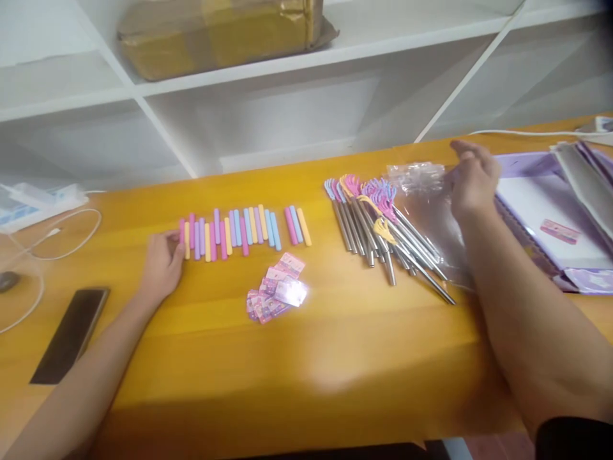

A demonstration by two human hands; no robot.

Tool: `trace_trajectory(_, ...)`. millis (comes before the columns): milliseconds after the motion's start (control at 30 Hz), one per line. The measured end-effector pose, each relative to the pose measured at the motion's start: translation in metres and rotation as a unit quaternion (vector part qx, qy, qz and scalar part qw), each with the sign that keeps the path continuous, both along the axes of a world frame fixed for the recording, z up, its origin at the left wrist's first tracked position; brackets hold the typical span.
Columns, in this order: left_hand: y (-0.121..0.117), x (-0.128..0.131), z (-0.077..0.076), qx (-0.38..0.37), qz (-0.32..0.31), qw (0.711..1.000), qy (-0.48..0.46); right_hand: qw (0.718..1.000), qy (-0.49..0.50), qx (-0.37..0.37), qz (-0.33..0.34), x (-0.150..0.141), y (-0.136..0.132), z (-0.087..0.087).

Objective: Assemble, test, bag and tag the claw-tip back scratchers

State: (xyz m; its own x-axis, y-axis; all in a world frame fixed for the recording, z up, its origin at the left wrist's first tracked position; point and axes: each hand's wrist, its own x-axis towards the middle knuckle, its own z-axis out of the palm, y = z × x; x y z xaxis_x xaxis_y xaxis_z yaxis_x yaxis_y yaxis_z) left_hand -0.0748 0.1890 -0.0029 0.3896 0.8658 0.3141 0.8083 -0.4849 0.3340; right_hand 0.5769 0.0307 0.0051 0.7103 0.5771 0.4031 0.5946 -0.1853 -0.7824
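Observation:
My left hand (163, 265) rests at the left end of a row of short pastel sticks (223, 236) in pink, purple, yellow and blue. Its thumb and index finger touch the endmost sticks, with a small gap between the fingertips; the other fingers are hidden. My right hand (474, 182), slightly blurred, is above the right edge of a clear plastic bag (431, 207), with fingers stretched out and nothing visible in them. Between the hands lies a pile of metal-handled back scratchers (378, 223) with pastel, claw-like heads. Small pink printed cards (272, 291) are fanned in front of the sticks.
A purple box (522, 166) with a white inside stands at the right, one pink card (560, 231) in it. A black phone (71, 335), a white cable (98, 223) and a power strip (43, 204) lie left. White shelving holds a taped carton (215, 32).

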Motion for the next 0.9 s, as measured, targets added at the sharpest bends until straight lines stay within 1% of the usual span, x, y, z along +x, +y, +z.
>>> trace_trajectory(67, -0.002, 0.001, -0.003, 0.005, 0.007, 1.000, -0.010, 0.998, -0.039, 0.047, 0.016, -0.013, -0.011, 0.035)
trace_trajectory(133, -0.003, 0.001, -0.005, 0.007, 0.017, 1.000, -0.023, 0.992, -0.064, 0.074, 0.074, -0.036, -0.027, 0.071)
trace_trajectory(167, -0.003, 0.001, -0.006, 0.006, 0.019, 0.999, -0.029, 0.990, -0.064, 0.078, 0.102, -0.051, -0.036, 0.086)
trace_trajectory(200, -0.003, 0.001, -0.006, 0.005, 0.021, 0.999, -0.035, 0.988, -0.060, 0.074, 0.124, -0.068, -0.046, 0.098)
trace_trajectory(233, -0.003, 0.002, -0.007, 0.002, 0.020, 0.999, -0.041, 0.987, -0.056, 0.065, 0.134, -0.086, -0.054, 0.106)
trace_trajectory(300, -0.003, 0.002, -0.007, -0.003, 0.020, 0.998, -0.052, 0.987, -0.066, 0.022, 0.143, -0.121, -0.069, 0.109)
trace_trajectory(367, -0.003, 0.001, -0.007, -0.010, 0.020, 0.998, -0.061, 0.982, -0.110, -0.039, 0.149, -0.148, -0.080, 0.104)
trace_trajectory(400, -0.003, 0.001, -0.007, -0.015, 0.019, 0.998, -0.063, 0.976, -0.138, -0.069, 0.155, -0.158, -0.084, 0.102)
trace_trajectory(467, -0.003, 0.000, -0.007, -0.021, 0.017, 0.998, -0.063, 0.961, -0.188, -0.119, 0.164, -0.168, -0.094, 0.100)
trace_trajectory(567, -0.004, -0.001, -0.007, -0.023, 0.013, 0.998, -0.063, 0.948, -0.228, -0.168, 0.147, -0.163, -0.119, 0.102)
trace_trajectory(633, -0.003, -0.001, -0.007, -0.023, 0.010, 0.998, -0.059, 0.941, -0.258, -0.188, 0.111, -0.152, -0.144, 0.096)
trace_trajectory(667, -0.003, -0.001, -0.008, -0.024, 0.009, 0.998, -0.055, 0.937, -0.275, -0.195, 0.091, -0.145, -0.157, 0.087)
trace_trajectory(700, -0.002, -0.001, -0.009, -0.023, 0.008, 0.999, -0.049, 0.931, -0.295, -0.200, 0.075, -0.138, -0.171, 0.074)
trace_trajectory(733, -0.001, -0.001, -0.010, -0.021, 0.007, 0.999, -0.043, 0.925, -0.311, -0.209, 0.062, -0.131, -0.185, 0.058)
trace_trajectory(800, 0.001, -0.001, -0.012, -0.017, 0.005, 0.999, -0.035, 0.915, -0.315, -0.250, 0.020, -0.116, -0.207, 0.019)
trace_trajectory(833, 0.001, -0.001, -0.013, -0.015, 0.004, 0.999, -0.032, 0.912, -0.308, -0.272, 0.000, -0.108, -0.215, -0.001)
trace_trajectory(900, 0.003, -0.001, -0.015, -0.015, 0.004, 1.000, -0.025, 0.902, -0.305, -0.304, -0.016, -0.094, -0.223, -0.035)
